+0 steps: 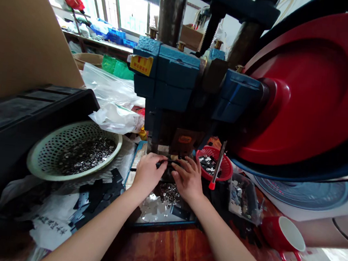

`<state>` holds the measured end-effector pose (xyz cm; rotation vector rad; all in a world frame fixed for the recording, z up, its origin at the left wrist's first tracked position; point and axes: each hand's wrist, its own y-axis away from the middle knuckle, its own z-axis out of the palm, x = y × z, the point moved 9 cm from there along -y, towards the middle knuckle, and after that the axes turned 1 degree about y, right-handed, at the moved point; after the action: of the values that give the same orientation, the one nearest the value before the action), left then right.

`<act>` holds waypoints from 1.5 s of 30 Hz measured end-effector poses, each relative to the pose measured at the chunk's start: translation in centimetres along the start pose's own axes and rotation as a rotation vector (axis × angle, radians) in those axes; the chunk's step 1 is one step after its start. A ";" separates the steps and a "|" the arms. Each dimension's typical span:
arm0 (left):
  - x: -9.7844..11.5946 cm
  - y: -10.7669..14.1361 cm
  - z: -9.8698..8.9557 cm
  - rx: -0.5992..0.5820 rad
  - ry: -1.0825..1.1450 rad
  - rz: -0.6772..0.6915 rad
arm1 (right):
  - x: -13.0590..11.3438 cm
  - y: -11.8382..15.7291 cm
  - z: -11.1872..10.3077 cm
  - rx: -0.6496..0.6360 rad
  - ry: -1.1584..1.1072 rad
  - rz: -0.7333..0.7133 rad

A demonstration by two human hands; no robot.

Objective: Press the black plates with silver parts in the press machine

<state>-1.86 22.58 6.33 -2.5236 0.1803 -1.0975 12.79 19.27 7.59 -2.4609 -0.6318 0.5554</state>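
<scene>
My left hand [149, 172] and my right hand [190, 179] are close together under the head of a blue press [176, 75]. Between their fingertips is a thin dark strip [169, 161], pinched from both sides; its far part is hidden by the fingers and the press tooling. Small shiny metal bits [169, 193] lie on the metal tray [154, 211] just below my hands. Dark flat plates [180, 212] rest at the tray's right front.
At left, a pale green basket [34, 162] holds shiny metal pieces, with black plates [96, 197] beside it. On the right are a red basket [228, 168], a clear box [243, 196], a red mug [282, 239] and a large red wheel [313, 90].
</scene>
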 end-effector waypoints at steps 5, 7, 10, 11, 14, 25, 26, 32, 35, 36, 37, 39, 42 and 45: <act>-0.8 -0.2 0.5 -0.021 0.033 -0.021 | -0.7 -0.6 -0.2 -0.019 0.070 -0.029; -0.9 -0.3 0.7 -0.034 0.049 -0.022 | -1.1 -0.9 -0.3 -0.026 0.096 -0.039; -0.9 -0.4 1.0 -0.053 0.069 -0.013 | -1.6 -1.3 -0.5 -0.031 0.133 -0.049; -0.9 -0.4 1.0 -0.058 0.074 -0.010 | -1.8 -1.3 -0.6 -0.031 0.141 -0.053; -0.8 -0.6 1.3 -0.070 0.080 0.000 | -1.8 -1.4 -0.5 -0.045 0.130 -0.045; -0.6 -1.0 1.6 -0.084 0.129 0.052 | 0.1 -0.7 -0.1 -0.062 -0.056 0.053; -0.6 -1.0 1.6 -0.086 0.138 0.052 | -0.1 -0.6 -0.2 -0.064 -0.038 0.033; -1.1 -1.3 2.0 -0.102 0.205 0.035 | -0.9 -0.6 -0.2 -0.066 0.011 0.001; -1.4 -1.3 2.1 -0.098 0.233 0.023 | -0.8 -0.5 -0.3 -0.042 -0.037 0.031; -1.6 -1.2 2.0 -0.089 0.240 0.013 | -0.6 -0.3 -0.4 -0.025 -0.063 0.044; -1.7 -1.0 1.7 -0.073 0.245 0.000 | -0.3 0.0 -0.7 -0.002 -0.098 0.065; -2.0 -0.5 0.6 -0.035 0.247 -0.031 | 1.0 1.0 -1.2 0.054 -0.202 0.155; -1.8 0.9 -1.2 -0.018 0.225 -0.021 | 4.6 4.0 -1.4 0.146 -0.485 0.470; -0.3 2.5 -2.2 -0.049 0.125 0.099 | 7.3 7.8 -0.6 0.212 -0.835 0.775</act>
<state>-3.60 19.77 6.49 -2.4605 0.3666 -1.2256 21.46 17.09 1.69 -2.1319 0.1530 1.8796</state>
